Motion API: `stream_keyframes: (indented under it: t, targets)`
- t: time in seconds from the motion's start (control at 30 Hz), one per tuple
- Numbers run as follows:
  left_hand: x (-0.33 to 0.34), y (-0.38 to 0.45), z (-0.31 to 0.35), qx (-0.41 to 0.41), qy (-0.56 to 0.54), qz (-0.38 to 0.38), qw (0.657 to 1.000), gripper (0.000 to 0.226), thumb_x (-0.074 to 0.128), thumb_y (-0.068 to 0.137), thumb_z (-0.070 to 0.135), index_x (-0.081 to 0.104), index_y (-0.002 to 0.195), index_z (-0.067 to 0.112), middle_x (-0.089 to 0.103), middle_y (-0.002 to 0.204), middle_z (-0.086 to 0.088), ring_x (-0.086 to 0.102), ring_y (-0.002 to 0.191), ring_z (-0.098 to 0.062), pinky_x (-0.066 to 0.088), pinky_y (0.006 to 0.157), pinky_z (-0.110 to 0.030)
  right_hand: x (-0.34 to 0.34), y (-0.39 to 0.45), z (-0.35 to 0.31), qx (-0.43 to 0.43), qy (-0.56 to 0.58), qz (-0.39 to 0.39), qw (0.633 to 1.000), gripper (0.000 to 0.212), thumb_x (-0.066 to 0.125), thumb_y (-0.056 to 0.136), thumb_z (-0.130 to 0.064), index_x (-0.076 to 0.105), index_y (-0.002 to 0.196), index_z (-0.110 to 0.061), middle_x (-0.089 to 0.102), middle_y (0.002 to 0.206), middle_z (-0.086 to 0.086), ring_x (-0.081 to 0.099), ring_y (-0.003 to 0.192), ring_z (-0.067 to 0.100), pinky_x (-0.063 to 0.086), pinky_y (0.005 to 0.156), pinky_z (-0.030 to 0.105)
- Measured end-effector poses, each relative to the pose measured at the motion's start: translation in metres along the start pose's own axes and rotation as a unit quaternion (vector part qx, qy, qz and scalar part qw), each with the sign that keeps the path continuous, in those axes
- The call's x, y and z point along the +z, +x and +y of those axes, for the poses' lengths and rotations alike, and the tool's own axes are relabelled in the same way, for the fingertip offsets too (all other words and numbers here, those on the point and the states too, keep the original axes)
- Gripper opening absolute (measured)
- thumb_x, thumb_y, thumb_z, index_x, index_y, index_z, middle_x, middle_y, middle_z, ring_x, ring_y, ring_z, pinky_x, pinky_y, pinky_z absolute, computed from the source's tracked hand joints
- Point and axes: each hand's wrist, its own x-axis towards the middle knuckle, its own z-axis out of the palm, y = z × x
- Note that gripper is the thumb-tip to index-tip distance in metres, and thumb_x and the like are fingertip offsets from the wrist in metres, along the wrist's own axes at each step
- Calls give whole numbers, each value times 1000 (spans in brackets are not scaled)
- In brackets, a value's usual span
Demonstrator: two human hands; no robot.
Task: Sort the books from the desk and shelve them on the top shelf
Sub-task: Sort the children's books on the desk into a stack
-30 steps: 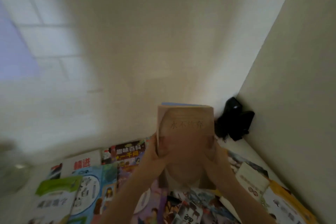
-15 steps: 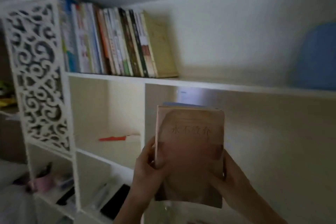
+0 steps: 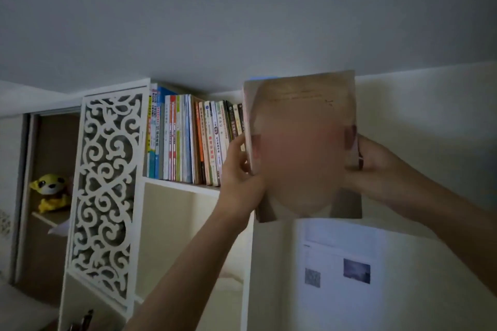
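I hold a tan-covered book (image 3: 302, 148) upright in front of the top shelf (image 3: 183, 185), with a blue book edge showing behind its top. My left hand (image 3: 238, 166) grips its left edge and my right hand (image 3: 372, 166) grips its right edge. A row of upright books (image 3: 188, 140) stands on the top shelf, from the fretwork panel rightward to just behind the held book. The held book hides the right end of that row and the shelf space beyond it.
A white fretwork side panel (image 3: 106, 191) closes the shelf unit's left end. Left of it, a yellow plush toy (image 3: 51, 192) sits in a brown cabinet. A paper sheet with small pictures (image 3: 341, 266) hangs below the held book. The ceiling lies close above the top shelf.
Both hands have raised the tan book from over the desk up to top-shelf height. The view has swung from the desk books up to the shelf unit.
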Motion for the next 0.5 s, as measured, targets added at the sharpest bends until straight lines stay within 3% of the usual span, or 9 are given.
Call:
stream_keyframes:
  t: [0.1,0.17,0.23,0.33,0.43,0.5]
  targets:
    - [27,41,-15,1,19,-9,1000,65,71,81,4,42,134,27,66,104,-5,69,86,-11,59,73,-29,-29,31,27,64,-29,-3,998,49,65,86,-2,54,123,-33,70,90,-18,67,75,-3,52,59,15]
    - [36,58,-34,-4,41,-26,999,70,70,77,4,40,135,27,64,107,-3,67,94,-13,59,81,-39,-38,43,55,120,-43,-7,992,51,64,86,-3,50,127,-30,67,94,0,68,75,14,55,62,32]
    - [42,66,-54,-28,55,-35,997,72,67,71,9,39,135,27,63,108,0,64,101,-16,56,87,-44,-43,50,79,146,-53,-23,988,42,57,87,5,54,121,-21,61,84,11,60,70,24,50,65,39]
    - [42,71,-72,-60,79,-48,994,64,68,81,6,41,133,30,63,111,4,63,107,-17,56,88,-41,-46,56,99,193,-29,-49,980,40,46,88,14,57,94,-24,51,54,1,53,51,9,47,55,31]
    - [26,77,-67,-59,109,-120,985,65,77,77,9,47,131,28,66,107,9,65,97,-6,57,86,-32,-57,71,111,221,4,-86,971,38,45,88,16,58,77,-17,47,61,7,49,55,15,49,54,29]
    - [9,80,-62,-45,163,-174,970,70,83,70,15,49,130,32,65,109,11,63,99,-5,56,88,-34,-64,84,121,227,-6,-117,967,28,48,89,14,62,82,-10,55,65,9,55,60,16,51,59,32]
